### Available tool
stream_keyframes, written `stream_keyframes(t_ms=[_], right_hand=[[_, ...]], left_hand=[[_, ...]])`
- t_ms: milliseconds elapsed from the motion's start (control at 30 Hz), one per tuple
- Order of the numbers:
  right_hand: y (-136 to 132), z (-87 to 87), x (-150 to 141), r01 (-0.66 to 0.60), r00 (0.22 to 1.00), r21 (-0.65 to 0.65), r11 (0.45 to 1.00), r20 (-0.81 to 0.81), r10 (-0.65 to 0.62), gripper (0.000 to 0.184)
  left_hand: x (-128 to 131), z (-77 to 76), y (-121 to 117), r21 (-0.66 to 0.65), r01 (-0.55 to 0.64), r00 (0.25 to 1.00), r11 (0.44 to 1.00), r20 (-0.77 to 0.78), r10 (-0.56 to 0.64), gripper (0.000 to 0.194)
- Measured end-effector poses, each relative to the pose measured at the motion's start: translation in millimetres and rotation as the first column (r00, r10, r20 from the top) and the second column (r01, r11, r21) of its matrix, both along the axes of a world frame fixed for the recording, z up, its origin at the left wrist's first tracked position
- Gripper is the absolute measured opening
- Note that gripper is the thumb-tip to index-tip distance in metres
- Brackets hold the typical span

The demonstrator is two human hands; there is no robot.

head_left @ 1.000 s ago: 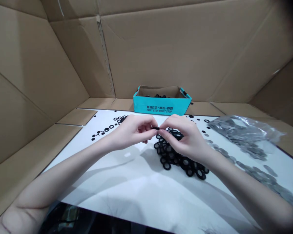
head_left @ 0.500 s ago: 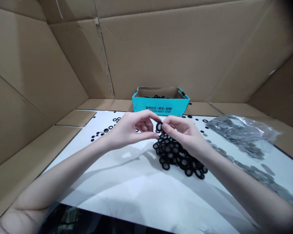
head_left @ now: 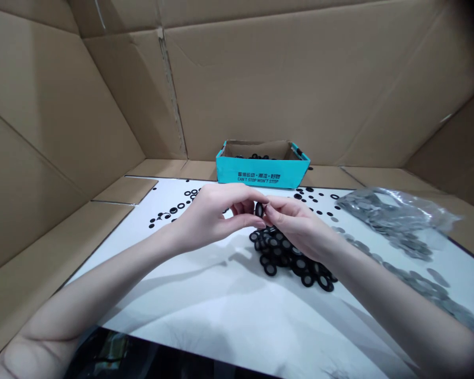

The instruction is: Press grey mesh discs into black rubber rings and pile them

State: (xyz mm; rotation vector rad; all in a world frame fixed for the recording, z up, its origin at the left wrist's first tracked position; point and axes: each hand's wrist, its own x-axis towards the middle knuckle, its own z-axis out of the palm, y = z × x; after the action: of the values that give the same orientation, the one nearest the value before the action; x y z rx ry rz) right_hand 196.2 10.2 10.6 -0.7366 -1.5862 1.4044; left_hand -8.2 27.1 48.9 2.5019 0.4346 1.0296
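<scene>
The right hand (head_left: 300,226) pinches a black ring (head_left: 258,209) beside the curved left hand (head_left: 215,215), near piled black rings (head_left: 277,252) on the white bench (head_left: 205,310).

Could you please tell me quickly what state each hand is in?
Left hand: fingers curved about the small black ring; whether they grip it cannot be told.
Right hand: fingers closed, holding the small black ring.

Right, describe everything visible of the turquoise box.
The turquoise box stands upright and open-topped at the far edge of the white table. It looks like cardboard, brown inside, its front printed with dark Chinese characters above CAN'T STOP WON'T STOP. Small black pieces lie inside. Neither left hand nor right hand touches it.
</scene>
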Motion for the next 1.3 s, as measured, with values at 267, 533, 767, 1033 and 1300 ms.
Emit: stream_keyframes(t_ms=[267, 533, 767, 1033, 1300], right_hand=[[-0.4, -2.5, -1.5, -0.013, 0.999, 0.015, 1.000, -0.035, 0.013, 0.033], [-4.7, 1.9, -7.2, 0.066, 0.996, 0.019, 0.998, -0.055, -0.065, 0.027], [-3.0, -1.5, -5.8, 0.063, 0.998, 0.068, 0.996, 0.013, -0.064, 0.025], [-4.4, -0.7, -7.7, 0.088, 0.990, 0.139, 0.986, 0.096, -0.102, 0.033], [-3.2, -3.3, -8.1, 0.290, 0.942, 0.231, 0.929, 0.105, -0.320, 0.028]], left_hand=[[-0.8, 0.5, 2.2, 0.089, 0.003, 1.000, 0.996, -0.017, -0.002, 0.019], [-0.8, -5.6, 7.7, 0.070, -0.008, 0.999, 0.997, -0.039, 0.011, 0.028], [-2.7, -9.3, 9.8, 0.203, -0.056, 0.993, 0.977, -0.094, 0.077, 0.011], [-6.6, -6.6, 12.9, 0.207, 0.006, 0.988, 0.978, -0.151, 0.026, 0.020], [1.4, -6.4, 6.6, -0.011, -0.124, 0.986, 0.992, -0.110, 0.123, 0.021]])
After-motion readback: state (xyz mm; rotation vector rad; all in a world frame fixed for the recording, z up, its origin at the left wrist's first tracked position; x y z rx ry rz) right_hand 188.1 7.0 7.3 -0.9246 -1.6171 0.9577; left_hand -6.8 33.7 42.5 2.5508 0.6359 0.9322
